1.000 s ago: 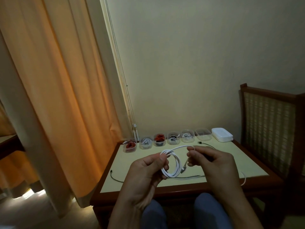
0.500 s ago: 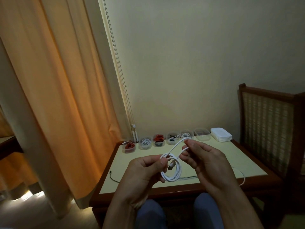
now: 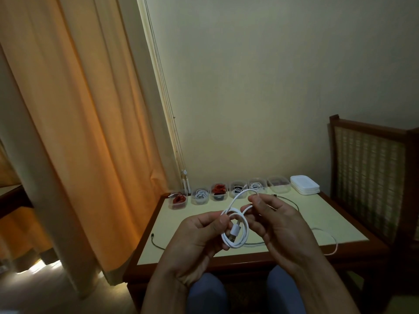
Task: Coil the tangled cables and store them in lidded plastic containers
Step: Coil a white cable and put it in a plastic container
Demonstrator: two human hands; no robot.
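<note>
1. Pale wall [image 3: 272,87] fills the back, with an orange curtain [image 3: 79,132] hanging at the left and a wooden chair [image 3: 367,173] with a woven back at the right.
2. Between them stands a wooden table [image 3: 328,223] with a light top. The person sits at its near side, and their knees [image 3: 208,291] in blue cloth show at the bottom.
3. Six clear containers [image 3: 200,196] line the table's far edge, all open-topped. From the left they hold a red cable, a white one, a red one, a dark one and a white one. What the sixth holds cannot be told.
4. White lids [image 3: 304,188] sit in a stack just right of that row.
5. The white cable [image 3: 243,234] is held in the air over the near half of the table, between both hands. It is wound into a small coil of a few turns, and its plug [image 3: 233,233] lies across the inside of the coil.
6. The left hand [image 3: 197,239] pinches the coil's upper left between thumb and forefinger, with the other fingers curled below.
7. The right hand [image 3: 281,225] pinches the free length between thumb and fingertips. From there the cable arches up and back down to the coil.
8. A black cable [image 3: 158,242] lies on the table. One end is near the left edge, and it runs on behind the hands toward the containers.
9. A white strand [image 3: 328,236] curves across the table right of the right hand to the near edge. Whether it belongs to the held cable cannot be told.
</note>
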